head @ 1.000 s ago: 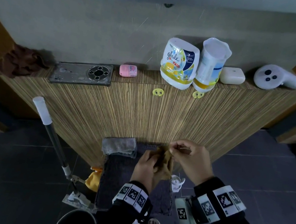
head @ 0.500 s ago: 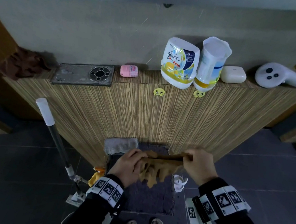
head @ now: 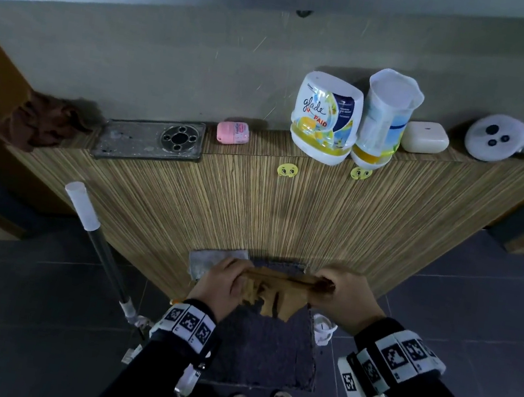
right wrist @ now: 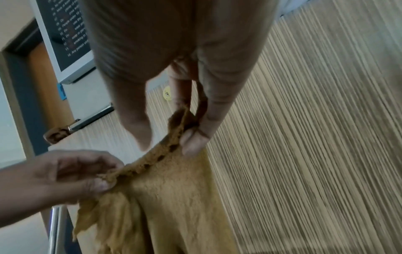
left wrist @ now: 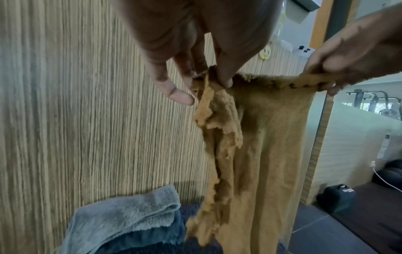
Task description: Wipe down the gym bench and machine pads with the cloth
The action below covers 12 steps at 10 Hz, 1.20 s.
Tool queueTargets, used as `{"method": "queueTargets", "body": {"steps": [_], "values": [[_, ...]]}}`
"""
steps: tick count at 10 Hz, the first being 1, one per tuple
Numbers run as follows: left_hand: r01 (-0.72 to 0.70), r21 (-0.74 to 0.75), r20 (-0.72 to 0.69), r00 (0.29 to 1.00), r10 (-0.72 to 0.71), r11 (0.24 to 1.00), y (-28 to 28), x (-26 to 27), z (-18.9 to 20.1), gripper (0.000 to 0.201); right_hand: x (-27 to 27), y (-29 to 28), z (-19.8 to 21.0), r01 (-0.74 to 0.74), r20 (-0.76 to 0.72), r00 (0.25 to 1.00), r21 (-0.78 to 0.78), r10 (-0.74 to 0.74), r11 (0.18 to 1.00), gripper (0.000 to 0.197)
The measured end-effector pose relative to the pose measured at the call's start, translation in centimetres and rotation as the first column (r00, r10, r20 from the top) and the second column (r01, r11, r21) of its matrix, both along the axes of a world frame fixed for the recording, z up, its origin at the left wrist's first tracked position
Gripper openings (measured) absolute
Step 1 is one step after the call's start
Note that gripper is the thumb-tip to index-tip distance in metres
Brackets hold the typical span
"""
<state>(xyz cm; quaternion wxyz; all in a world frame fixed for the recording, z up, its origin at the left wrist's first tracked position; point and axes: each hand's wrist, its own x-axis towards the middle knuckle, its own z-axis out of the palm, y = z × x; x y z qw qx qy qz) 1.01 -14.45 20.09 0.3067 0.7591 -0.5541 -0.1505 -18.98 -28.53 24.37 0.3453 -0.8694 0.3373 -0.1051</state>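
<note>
A frayed tan cloth [head: 277,294] [left wrist: 261,137] [right wrist: 169,197] hangs stretched between both hands in front of a striped wooden counter front [head: 253,203]. My left hand [head: 224,282] [left wrist: 208,80] pinches its top left corner between thumb and fingers. My right hand [head: 341,297] [right wrist: 187,130] pinches the top right corner, and the upper edge runs taut between them. The cloth's left side is ragged and dangles free. No gym bench or machine pad shows close by; dim gym machines [left wrist: 374,101] stand far off behind glass.
The counter top holds a brown rag [head: 40,122], a phone [head: 150,141], a pink case [head: 233,132], two air-freshener jars [head: 325,119], a white case [head: 425,137] and a white controller [head: 510,140]. A grey towel [left wrist: 124,214] lies on a dark mat [head: 266,345]; a mop handle [head: 94,241] leans at left.
The hands have drawn apart sideways, spreading the bunched cloth until its top edge is taut between them. Both grips have stayed on it.
</note>
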Motion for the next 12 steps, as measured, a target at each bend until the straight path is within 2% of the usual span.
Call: {"method": "queueTargets", "body": {"steps": [2,3,4,5,6,7,8,9,10,11,12], "values": [[0.017,-0.078,0.025,1.000,-0.015,0.997,-1.6,1.1,1.3,0.035,0.7,-1.4,-0.1,-0.002,0.117,0.993,-0.108,0.015,0.994,0.016],[0.043,-0.097,0.058,0.998,-0.037,0.994,-1.1,0.8,0.5,0.038,0.3,-1.0,-0.5,-0.052,0.107,0.992,-0.119,0.065,0.992,0.013],[0.061,-0.035,0.044,0.997,-0.059,0.998,0.8,-0.8,-1.9,0.036,-0.5,0.6,-2.9,-0.128,-0.007,0.992,-0.079,0.128,0.989,0.006],[0.066,0.167,-0.089,0.995,-0.052,0.984,3.9,-3.0,-5.7,0.031,-2.0,2.8,-6.8,-0.211,-0.332,0.912,0.128,0.242,0.969,0.017],[0.143,0.423,-0.277,0.961,-0.022,0.895,6.8,-5.0,-9.3,0.033,-3.4,4.7,-9.7,-0.188,-0.450,0.834,0.313,0.319,0.931,0.019],[0.172,0.530,-0.332,0.943,0.017,0.830,7.9,-6.0,-10.7,0.050,-3.8,5.2,-11.5,-0.153,-0.442,0.842,0.356,0.310,0.922,0.018],[0.083,0.490,-0.295,0.953,0.076,0.868,6.9,-5.5,-11.3,0.035,-2.6,4.2,-12.1,-0.111,-0.415,0.868,0.372,0.272,0.922,0.017],[-0.052,0.414,-0.240,0.957,0.164,0.909,4.6,-4.2,-11.9,0.033,-0.6,2.5,-12.7,-0.053,-0.452,0.868,0.330,0.207,0.942,0.020],[-0.122,0.390,-0.223,0.949,0.223,0.913,2.5,-2.9,-12.2,0.034,1.1,1.2,-13.0,-0.031,-0.476,0.860,0.314,0.185,0.949,0.020],[-0.136,0.407,-0.201,0.951,0.234,0.903,1.8,-2.1,-12.6,0.035,1.7,0.7,-13.0,-0.014,-0.537,0.824,0.299,0.181,0.954,0.036],[-0.153,0.451,-0.203,0.942,0.268,0.879,3.1,-1.8,-13.1,0.035,1.2,0.9,-12.7,-0.079,-0.583,0.782,0.262,0.223,0.962,0.031]]}}
